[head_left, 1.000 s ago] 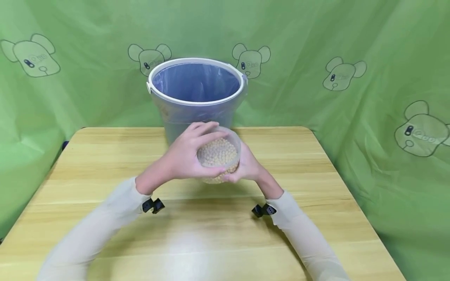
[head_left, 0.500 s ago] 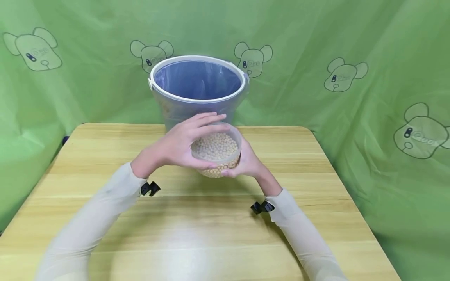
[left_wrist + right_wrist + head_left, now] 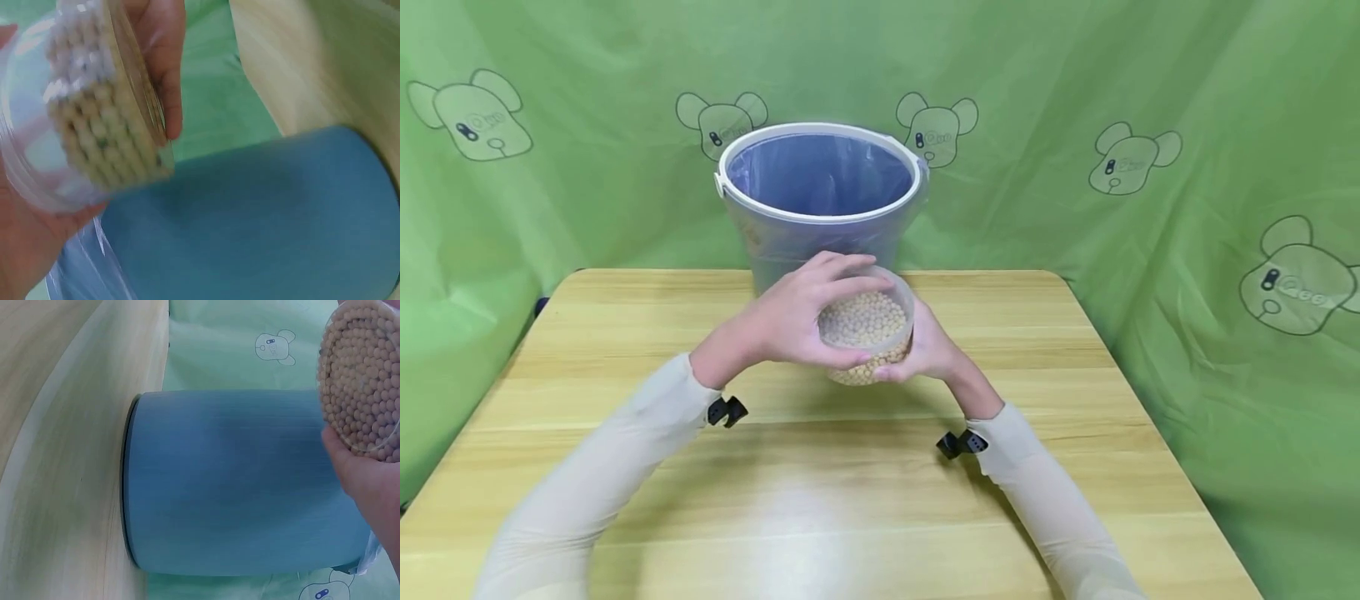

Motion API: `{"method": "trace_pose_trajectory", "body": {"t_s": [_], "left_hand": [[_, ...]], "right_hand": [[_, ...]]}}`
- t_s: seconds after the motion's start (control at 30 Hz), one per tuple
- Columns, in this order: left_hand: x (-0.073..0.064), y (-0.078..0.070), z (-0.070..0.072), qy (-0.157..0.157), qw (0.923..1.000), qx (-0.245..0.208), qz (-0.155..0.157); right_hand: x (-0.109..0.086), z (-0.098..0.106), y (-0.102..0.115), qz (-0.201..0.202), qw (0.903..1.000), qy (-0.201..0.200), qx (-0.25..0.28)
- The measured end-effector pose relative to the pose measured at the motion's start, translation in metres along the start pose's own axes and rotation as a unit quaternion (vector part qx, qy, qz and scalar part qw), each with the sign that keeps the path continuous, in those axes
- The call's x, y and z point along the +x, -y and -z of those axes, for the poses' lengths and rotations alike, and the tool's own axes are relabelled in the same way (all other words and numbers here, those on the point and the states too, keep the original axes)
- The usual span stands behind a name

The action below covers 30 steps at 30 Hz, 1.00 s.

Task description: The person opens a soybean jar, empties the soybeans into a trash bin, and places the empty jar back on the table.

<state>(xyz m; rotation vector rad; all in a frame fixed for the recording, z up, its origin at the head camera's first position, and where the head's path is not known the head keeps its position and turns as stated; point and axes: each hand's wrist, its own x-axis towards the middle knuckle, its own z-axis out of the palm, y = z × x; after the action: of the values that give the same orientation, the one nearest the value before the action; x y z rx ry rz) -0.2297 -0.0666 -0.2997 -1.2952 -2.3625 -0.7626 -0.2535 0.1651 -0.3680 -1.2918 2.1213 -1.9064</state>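
A clear round plastic tub (image 3: 901, 293), partly filled with small beige balls (image 3: 868, 321), is held in the air in front of the bucket. Its mouth tips slightly toward the head camera. My left hand (image 3: 797, 321) grips it near the rim, fingers along the far side and thumb across the near side. On the other side my right hand (image 3: 932, 346) holds the tub lower down, thumb in front; its other fingers are hidden behind the tub in the head view. From the right wrist, the tub's base (image 3: 365, 381) shows packed with the balls.
A blue-grey bucket (image 3: 820, 221) with a white rim and a clear liner stands at the back of the wooden table (image 3: 1000, 500). It is just beyond the hands. Green printed curtains (image 3: 1037, 83) surround the table.
Compared with one second ago, the tub stands a little more upright and my left wrist has risen slightly. Both hands keep their grip on it. The view shifts a little too.
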Motion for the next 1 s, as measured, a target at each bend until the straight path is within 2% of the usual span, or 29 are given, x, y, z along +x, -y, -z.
{"method": "trace_pose_trajectory", "body": {"t_s": [0.1,0.2,0.27,0.43,0.6,0.7,0.8,0.87,1.0], "left_hand": [[-0.001,-0.009,-0.004,-0.025,0.9977,0.031,0.055],[-0.002,-0.017,-0.008,-0.051,0.9911,0.057,0.109],[-0.002,-0.021,-0.011,-0.069,0.9864,0.071,0.131],[-0.005,-0.024,-0.011,-0.111,0.9794,0.072,0.153],[-0.014,-0.017,-0.003,-0.173,0.9744,0.028,0.141],[-0.026,-0.008,0.003,-0.2,0.9724,0.012,0.12],[-0.046,0.004,0.008,-0.203,0.9726,0.018,0.112],[-0.061,0.013,0.009,-0.194,0.9722,0.031,0.127],[-0.088,0.033,0.009,-0.16,0.9679,0.051,0.187]], "right_hand": [[0.002,-0.001,0.002,-0.006,0.9999,-0.015,-0.005],[0.004,-0.002,0.004,-0.014,0.999,-0.036,-0.021],[0.005,-0.003,0.004,-0.017,0.9982,-0.048,-0.033],[0.008,-0.005,0.004,-0.012,0.9981,-0.048,-0.037],[0.008,-0.005,0.003,-0.013,0.9972,-0.048,-0.055],[0.008,-0.005,0.003,-0.01,0.9974,-0.048,-0.053],[0.008,-0.005,0.001,-0.002,0.998,-0.046,-0.044],[0.008,-0.004,-0.001,0.0,0.9981,-0.048,-0.039],[0.007,-0.002,-0.003,-0.001,0.9981,-0.052,-0.035]]}}
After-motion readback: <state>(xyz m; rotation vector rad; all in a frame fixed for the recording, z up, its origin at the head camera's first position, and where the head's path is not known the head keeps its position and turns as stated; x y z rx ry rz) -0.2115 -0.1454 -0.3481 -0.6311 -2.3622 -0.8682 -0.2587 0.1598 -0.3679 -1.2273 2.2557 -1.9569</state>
